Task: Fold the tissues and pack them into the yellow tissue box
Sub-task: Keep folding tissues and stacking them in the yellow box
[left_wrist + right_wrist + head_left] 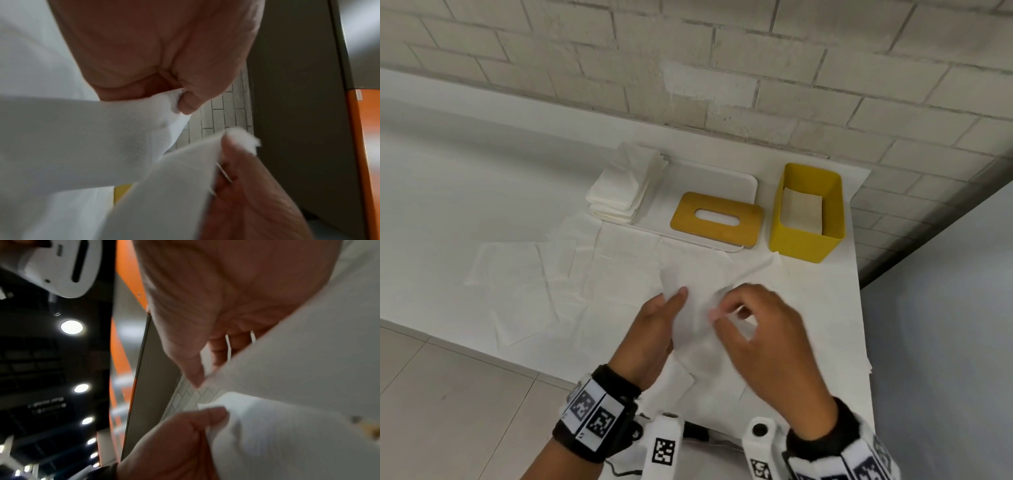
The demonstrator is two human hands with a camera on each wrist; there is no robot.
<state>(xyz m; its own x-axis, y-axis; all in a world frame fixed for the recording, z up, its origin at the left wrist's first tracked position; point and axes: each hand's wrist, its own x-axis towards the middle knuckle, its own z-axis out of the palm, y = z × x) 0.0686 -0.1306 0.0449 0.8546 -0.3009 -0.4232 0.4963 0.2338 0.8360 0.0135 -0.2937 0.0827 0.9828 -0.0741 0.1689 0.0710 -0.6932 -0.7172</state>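
Observation:
My two hands hold one white tissue (698, 294) up over the table's near right part. The left hand (675, 301) pinches its left edge, thumb on top, the other fingers hidden behind the sheet. Close beside it, the right hand (724, 310) pinches another edge with curled fingers. In the left wrist view the thumb (188, 104) bites into a bunched corner of the tissue (98, 138). The right wrist view shows my right thumb (194, 369) against the tissue (298, 363). The yellow tissue box (792, 241) stands open at the back right with a folded tissue (803, 209) inside.
A wooden slotted lid (685, 214) lies on a white tray (722, 178) left of the box. A stack of tissues (625, 186) sits at the tray's left end. Several loose tissues (517, 281) lie spread across the white table (431, 205). Brick wall behind; the table edge is on the right.

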